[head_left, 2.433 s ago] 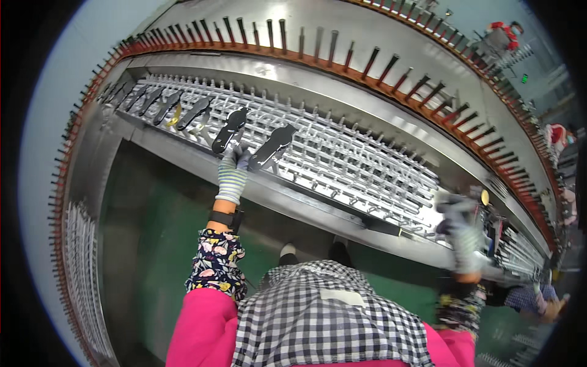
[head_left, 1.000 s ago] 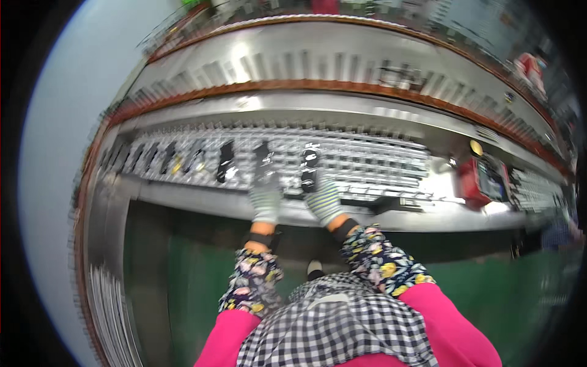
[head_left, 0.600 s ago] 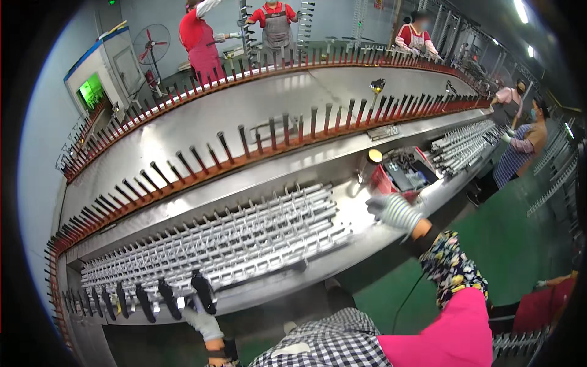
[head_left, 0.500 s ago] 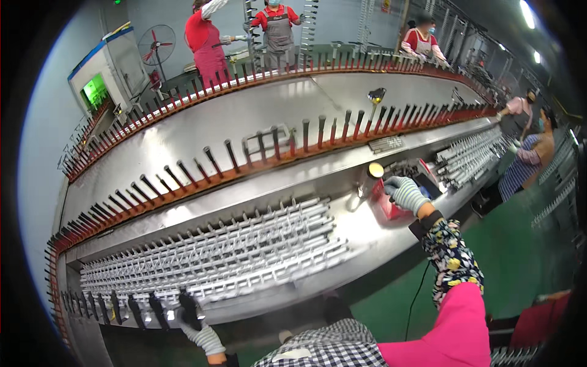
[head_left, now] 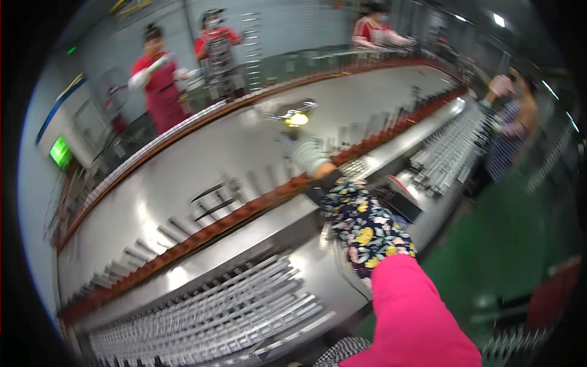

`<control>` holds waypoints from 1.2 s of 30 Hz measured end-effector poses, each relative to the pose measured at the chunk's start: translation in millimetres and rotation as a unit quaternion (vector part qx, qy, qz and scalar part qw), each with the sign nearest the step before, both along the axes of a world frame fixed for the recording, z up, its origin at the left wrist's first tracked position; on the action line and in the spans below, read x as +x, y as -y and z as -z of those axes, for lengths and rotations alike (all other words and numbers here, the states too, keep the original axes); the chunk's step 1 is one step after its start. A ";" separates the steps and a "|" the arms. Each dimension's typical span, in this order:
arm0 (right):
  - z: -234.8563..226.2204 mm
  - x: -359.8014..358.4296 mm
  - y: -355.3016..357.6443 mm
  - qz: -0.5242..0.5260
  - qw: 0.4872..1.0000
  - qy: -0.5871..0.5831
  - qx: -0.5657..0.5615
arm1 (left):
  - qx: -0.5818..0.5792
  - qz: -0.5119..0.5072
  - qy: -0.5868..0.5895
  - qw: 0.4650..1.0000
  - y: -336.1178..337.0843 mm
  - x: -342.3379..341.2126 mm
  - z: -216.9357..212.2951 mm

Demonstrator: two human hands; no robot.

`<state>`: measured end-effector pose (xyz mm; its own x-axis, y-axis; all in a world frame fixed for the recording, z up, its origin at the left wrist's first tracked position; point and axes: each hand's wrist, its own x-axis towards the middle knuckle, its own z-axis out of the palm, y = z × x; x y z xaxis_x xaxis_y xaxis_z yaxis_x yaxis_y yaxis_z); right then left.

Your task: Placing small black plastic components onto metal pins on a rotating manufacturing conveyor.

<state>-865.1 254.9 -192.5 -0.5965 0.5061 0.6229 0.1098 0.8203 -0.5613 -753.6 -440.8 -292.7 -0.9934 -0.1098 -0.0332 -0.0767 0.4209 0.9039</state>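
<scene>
My right hand (head_left: pixel 309 155), in a pale striped glove, reaches over the row of upright spindles above the grey metal surface. Right at its fingertips is a shiny metal piece (head_left: pixel 298 118) with a bright yellow reflection. Motion smears the fingers, so I cannot tell whether they grip the piece or only touch it. Below my floral sleeve, a metal bench (head_left: pixel 324 269) carries rows of silver, toothed hanging bars (head_left: pixel 214 312). My left hand is out of view.
An orange-brown track (head_left: pixel 238 214) with dark upright spindles borders the grey surface (head_left: pixel 183 177). A small wire frame (head_left: pixel 214 203) stands beside it. More silver bars (head_left: pixel 449 156) lie to the right, near a co-worker (head_left: pixel 513 128). Several other people stand beyond the far track.
My right hand has moved from the red box on the bench, forward and left across the track to the shiny piece. My left hand has left the picture. The view has swung and blurred.
</scene>
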 end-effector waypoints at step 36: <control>118.6 142.4 545.7 -0.271 0.949 0.138 -0.087 | 0.045 0.125 -0.082 0.988 13.1 -37.7 83.8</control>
